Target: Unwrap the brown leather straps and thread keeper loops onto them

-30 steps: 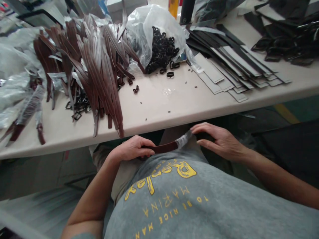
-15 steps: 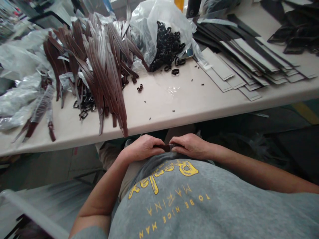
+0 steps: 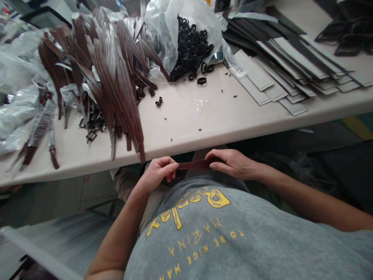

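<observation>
A brown strap (image 3: 194, 165) stretches between my two hands, just below the table's front edge and above my lap. My left hand (image 3: 161, 170) pinches its narrow left end between thumb and fingers. The wider right end is gripped by my right hand (image 3: 229, 162), whose fingers cover part of it. On the table, a pile of brown straps (image 3: 116, 85) hangs slightly over the front edge, up and left of my hands. Small brown loops (image 3: 159, 102) lie to the right of that pile.
Black loops (image 3: 192, 46) spill from a clear plastic bag (image 3: 163, 19). Black strips with pale ends (image 3: 285, 58) are stacked at the right of the table (image 3: 180, 134). Metal buckles (image 3: 93, 123) and plastic-wrapped straps (image 3: 40, 124) lie at the left. Tiny dark bits are scattered mid-table.
My hands have moved apart, the left one leftward and the right one slightly rightward. More of the brown strap now shows between them. The view has shifted slightly.
</observation>
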The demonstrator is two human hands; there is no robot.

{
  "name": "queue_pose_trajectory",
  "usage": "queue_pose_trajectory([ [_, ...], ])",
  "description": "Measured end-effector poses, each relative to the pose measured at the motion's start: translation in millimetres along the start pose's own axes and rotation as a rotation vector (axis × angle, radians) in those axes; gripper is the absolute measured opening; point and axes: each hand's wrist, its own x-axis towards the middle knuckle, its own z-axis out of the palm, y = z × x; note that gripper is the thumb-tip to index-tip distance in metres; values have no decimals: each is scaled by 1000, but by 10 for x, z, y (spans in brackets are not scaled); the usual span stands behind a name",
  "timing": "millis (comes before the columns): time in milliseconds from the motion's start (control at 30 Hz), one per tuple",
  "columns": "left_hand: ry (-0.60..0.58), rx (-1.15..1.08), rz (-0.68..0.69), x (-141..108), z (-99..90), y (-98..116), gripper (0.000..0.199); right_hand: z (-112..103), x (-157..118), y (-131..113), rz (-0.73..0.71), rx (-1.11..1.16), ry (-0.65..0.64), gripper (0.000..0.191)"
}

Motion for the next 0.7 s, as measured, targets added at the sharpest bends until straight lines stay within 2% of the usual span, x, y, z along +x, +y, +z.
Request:
queue_pose_trajectory([
  [133, 39, -96, 7, 107, 301, -36, 35, 236, 212, -148, -146, -249, 91, 20],
  [267, 81, -145, -13, 146, 432, -44, 35, 431, 329, -168, -186, -410, 177, 16],
  [433, 54, -138, -67, 177, 409, -50, 37, 521, 347, -20, -229, -456, 183, 19],
  [533, -20, -87, -55, 173, 361, -12, 30, 524, 340, 61, -251, -440, 175, 28],
  [633, -28, 117, 66, 135, 296, 74, 17, 482, 320, 92, -232, -409, 134, 35],
  [700, -2, 347, 219, 103, 256, 149, 22, 445, 301, 84, -214, -370, 78, 37],
])
